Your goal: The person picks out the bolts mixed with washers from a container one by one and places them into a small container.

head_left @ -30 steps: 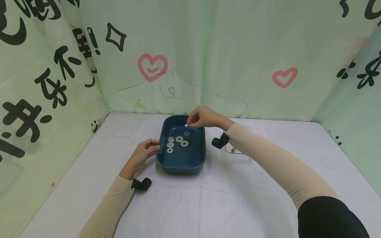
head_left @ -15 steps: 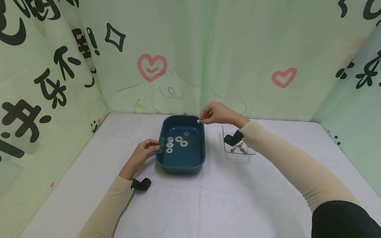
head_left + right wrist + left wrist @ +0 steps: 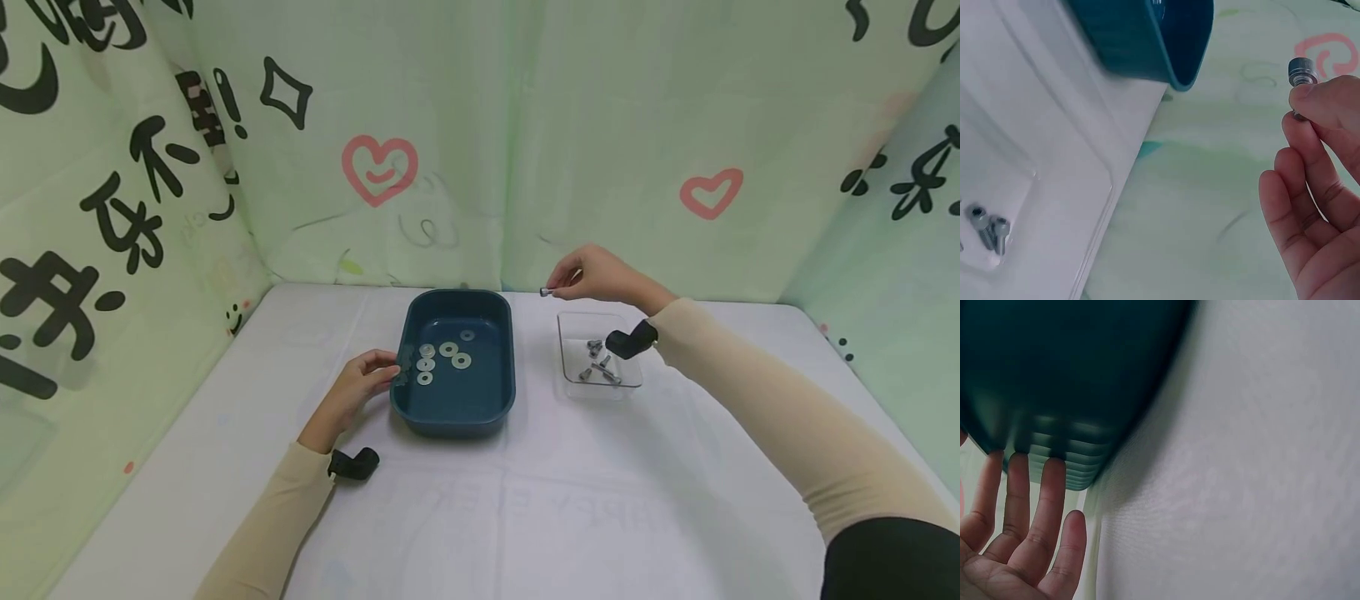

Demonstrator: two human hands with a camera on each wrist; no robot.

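A short silver socket-head bolt (image 3: 1301, 72) is pinched between the thumb and index finger of my right hand (image 3: 596, 275), above the table's back edge. That hand is right of the dark blue plastic bin (image 3: 480, 408) and behind a clear tray (image 3: 573, 316). My left hand (image 3: 356, 392) holds the bin's left rim. In the left wrist view its fingers (image 3: 1052, 487) lie against the outer wall; little of the thumb shows. Several flat washers (image 3: 461, 360) lie in the bin. Several bolts (image 3: 606, 371) rest in the clear tray, partly below the right wrist.
A white cloth (image 3: 435, 517) covers the table. Pale green curtains (image 3: 600, 125) with printed characters and hearts hang behind and at both sides. Black wrist cameras (image 3: 356, 464) sit on both wrists; the right one overhangs the tray's right side.
My right hand has moved right, from over the bin to behind the clear tray, with the bolt still pinched. More of the tray and its bolts shows. My left hand stays on the rim.
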